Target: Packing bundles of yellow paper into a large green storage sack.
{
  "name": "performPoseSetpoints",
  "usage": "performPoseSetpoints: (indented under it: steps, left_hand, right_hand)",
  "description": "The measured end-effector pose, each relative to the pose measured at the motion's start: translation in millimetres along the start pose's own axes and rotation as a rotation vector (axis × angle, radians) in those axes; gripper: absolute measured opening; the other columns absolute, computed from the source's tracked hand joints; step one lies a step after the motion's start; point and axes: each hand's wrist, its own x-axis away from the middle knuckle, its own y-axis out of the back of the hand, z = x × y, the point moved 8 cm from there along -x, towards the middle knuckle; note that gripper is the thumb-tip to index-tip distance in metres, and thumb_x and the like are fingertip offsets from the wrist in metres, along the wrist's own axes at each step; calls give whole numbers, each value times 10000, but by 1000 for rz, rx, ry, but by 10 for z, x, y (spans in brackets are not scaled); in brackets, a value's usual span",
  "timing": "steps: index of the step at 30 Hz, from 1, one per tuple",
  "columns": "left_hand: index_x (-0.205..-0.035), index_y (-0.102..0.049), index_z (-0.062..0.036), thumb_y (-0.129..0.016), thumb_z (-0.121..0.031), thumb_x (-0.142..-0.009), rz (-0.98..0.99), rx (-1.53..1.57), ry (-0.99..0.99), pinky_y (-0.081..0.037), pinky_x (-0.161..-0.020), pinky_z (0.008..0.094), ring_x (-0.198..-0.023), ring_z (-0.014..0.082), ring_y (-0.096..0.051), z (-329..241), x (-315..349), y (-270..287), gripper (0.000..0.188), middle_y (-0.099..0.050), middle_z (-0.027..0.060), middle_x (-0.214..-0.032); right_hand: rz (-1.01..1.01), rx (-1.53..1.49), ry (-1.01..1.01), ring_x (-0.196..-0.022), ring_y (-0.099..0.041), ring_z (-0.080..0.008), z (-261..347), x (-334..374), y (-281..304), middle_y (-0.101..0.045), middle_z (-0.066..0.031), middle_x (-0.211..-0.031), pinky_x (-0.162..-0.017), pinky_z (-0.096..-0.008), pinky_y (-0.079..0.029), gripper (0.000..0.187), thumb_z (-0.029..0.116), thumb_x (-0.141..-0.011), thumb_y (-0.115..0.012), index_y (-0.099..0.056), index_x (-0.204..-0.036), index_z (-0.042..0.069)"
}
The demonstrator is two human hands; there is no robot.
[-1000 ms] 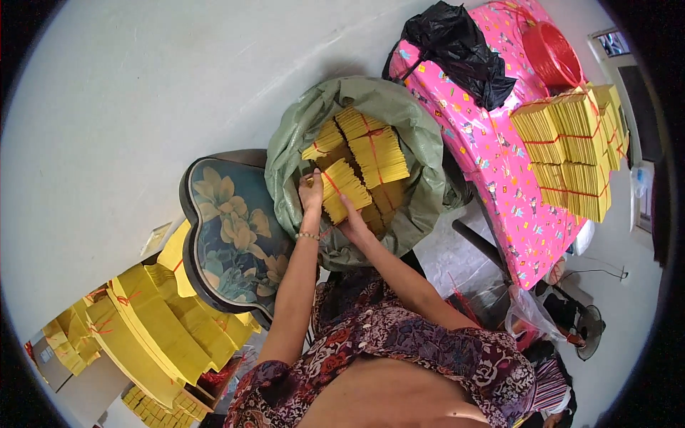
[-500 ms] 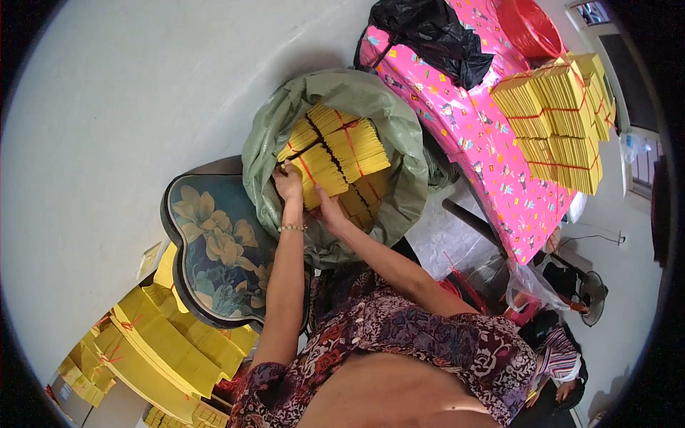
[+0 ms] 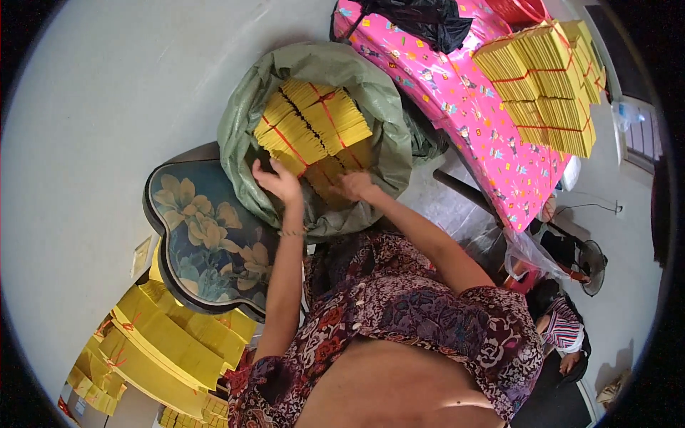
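- The person is standing over a big green sack (image 3: 385, 107) that sits open on the floor, and both arms reach down into it.
- Inside the sack lie bundles of yellow paper (image 3: 314, 125), each tied with thin red string. They fill the sack almost to the top.
- The left hand (image 3: 275, 180) rests on the near left bundle, at the edge of the sack's mouth. Its fingers curl over the paper, but I cannot tell if its grip has closed on it.
- The right hand (image 3: 354, 185) is a bit lower in the sack, on the darker yellow paper there. Its fingers are bent down, and I cannot tell if they pinch anything.
- I think the step in hand is getting hold of one bundle inside the sack.
- The next move calls for a firm grip with both hands, because a bundle looks thick and floppy, and the string could slip.
- Just left of the sack is a chair seat with a flower cushion (image 3: 203, 235).
- More yellow stacks (image 3: 160, 342) lie low on the left, near the chair.
- On the right is a tabletop with a pink cloth (image 3: 492, 135). Tied yellow piles (image 3: 549, 82) and a black bag (image 3: 421, 18) sit on it.
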Motion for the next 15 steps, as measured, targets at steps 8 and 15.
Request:
performPoseSetpoints:
  steps: [8,15]
  left_hand:
    - [-1207,-481,-24,-662,-426,-718,1428,-475,-544,-364,-913,467,-1085,358,-517,-347,2005,-524,658,-547,223,-1142]
    - [-852,-653,27,-678,-429,-616,1716,-911,-530,-504,-731,459,-838,393,-626,-5,2166,-410,514,-643,239,-836]
  right_hand:
    - [243,407,28,-1004,-609,-268,-661,765,144,-662,-63,-1031,-821,-428,-447,292,318,-843,-485,-709,-967,177]
    - [180,336,255,-813,-632,-259,-345,1089,246,-661,-114,-871,-639,-463,-466,175,160,-784,-555,-687,-831,54]
